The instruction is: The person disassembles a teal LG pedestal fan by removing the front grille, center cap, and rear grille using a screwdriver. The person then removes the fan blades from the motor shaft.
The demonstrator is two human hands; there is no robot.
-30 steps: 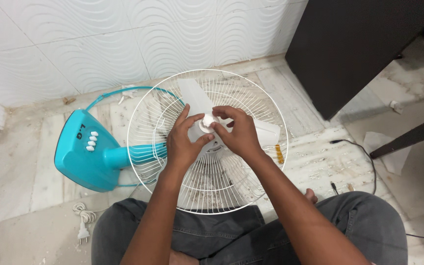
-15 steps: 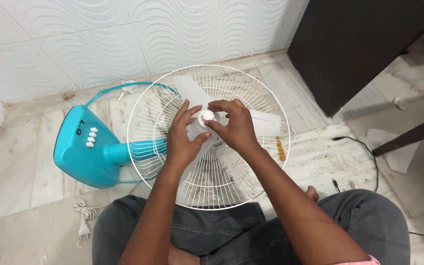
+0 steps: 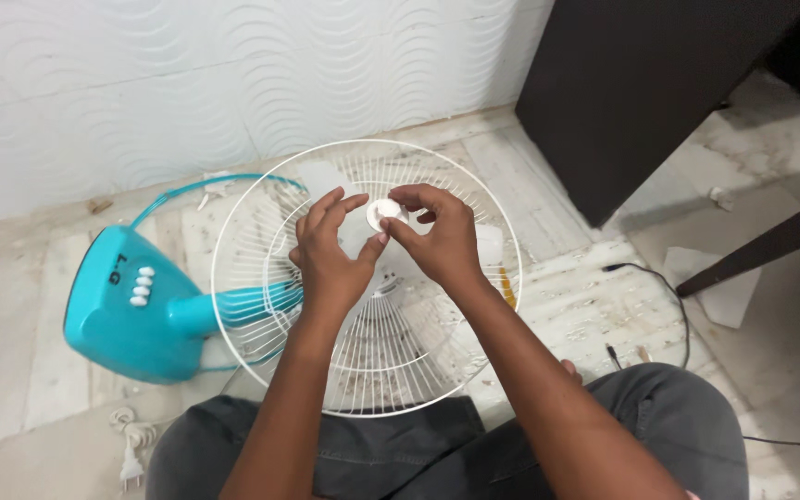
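A teal pedestal fan lies on the floor with its white wire guard (image 3: 261, 352) facing up. White blades (image 3: 326, 176) show inside the guard, partly hidden by my hands. My right hand (image 3: 437, 236) pinches the small round white cap (image 3: 384, 214) at the blade hub between thumb and fingers. My left hand (image 3: 326, 255) rests on the blade hub just left of the cap, fingers spread and touching the plastic. The teal base (image 3: 127, 310) with white buttons lies to the left.
A dark cabinet (image 3: 641, 83) stands at the right. A white plug and coiled cord (image 3: 131, 444) lie bottom left, a black cable (image 3: 659, 287) at the right. A small yellow object (image 3: 507, 287) lies by the guard's right rim. My knees in grey trousers (image 3: 678, 426) are below.
The view has shifted a little, so the fan sits further left. My right hand's fingers have turned around the white cap, which now looks raised off the hub. My left hand keeps its place.
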